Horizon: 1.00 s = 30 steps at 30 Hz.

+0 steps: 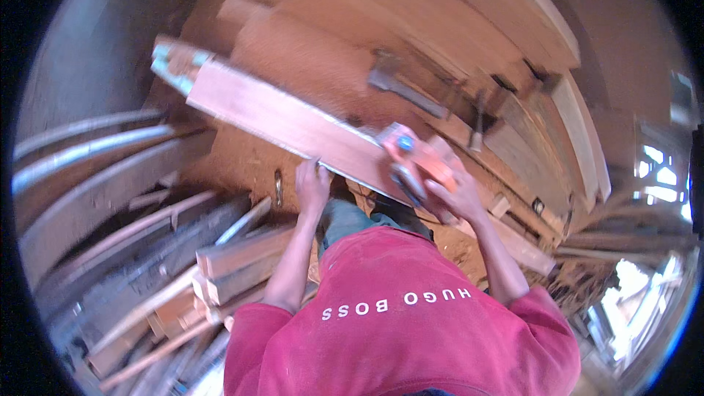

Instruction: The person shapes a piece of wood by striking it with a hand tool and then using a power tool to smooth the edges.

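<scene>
"Board first: where does it lie?"

"Slantwise, from the upper left of the frame down past the middle, pale reddish face up. Some pale green pieces show by its upper-left end."

"And the power tool?"

"Just right of centre, over the board's lower-right stretch. It's orange, with a blue knob; blur hides whether it touches the wood. The right grip is closed around its right-hand side."

"The left grip?"

"Left of centre, fingers bent, tips at the board's lower edge. I can't tell how tightly they close, or whether they really have hold of it."

"What's around?"

"A hammer-like tool with a dark head, above centre. Cut timber is piled at lower left, and long planks run along the upper right."
</scene>
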{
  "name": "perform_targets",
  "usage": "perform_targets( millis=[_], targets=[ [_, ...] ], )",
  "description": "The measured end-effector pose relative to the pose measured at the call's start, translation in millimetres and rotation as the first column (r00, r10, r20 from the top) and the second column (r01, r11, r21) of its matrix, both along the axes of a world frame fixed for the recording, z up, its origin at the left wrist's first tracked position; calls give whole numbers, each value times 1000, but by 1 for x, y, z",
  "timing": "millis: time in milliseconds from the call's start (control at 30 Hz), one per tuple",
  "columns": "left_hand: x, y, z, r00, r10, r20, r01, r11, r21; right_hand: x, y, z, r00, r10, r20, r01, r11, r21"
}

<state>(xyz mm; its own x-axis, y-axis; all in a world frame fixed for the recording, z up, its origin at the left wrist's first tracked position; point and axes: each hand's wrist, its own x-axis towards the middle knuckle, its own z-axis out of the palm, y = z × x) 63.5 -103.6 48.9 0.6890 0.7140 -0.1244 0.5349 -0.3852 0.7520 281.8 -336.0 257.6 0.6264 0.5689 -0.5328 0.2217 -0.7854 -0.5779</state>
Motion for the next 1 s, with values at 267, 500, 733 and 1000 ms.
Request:
perform_targets(
  millis=[267,500,733,1000],
  targets=[
    [261,-12,15,561,-771,-302,734,293,613,-116,-278,56,152,-976,153,927,195,321],
    [318,-25,-3,282,-842,-460,913,89,398,-309,-448,-50,-500,-866,-18,766,-452,458],
    [363,-152,113,254,-966,-44,874,210,438,-377,-434,-102,-820,-571,47,573,-815,87],
    [473,-339,148,296,-955,-25,754,218,619,-412,-419,-134,-815,-577,-41,574,-816,77]
  ],
)
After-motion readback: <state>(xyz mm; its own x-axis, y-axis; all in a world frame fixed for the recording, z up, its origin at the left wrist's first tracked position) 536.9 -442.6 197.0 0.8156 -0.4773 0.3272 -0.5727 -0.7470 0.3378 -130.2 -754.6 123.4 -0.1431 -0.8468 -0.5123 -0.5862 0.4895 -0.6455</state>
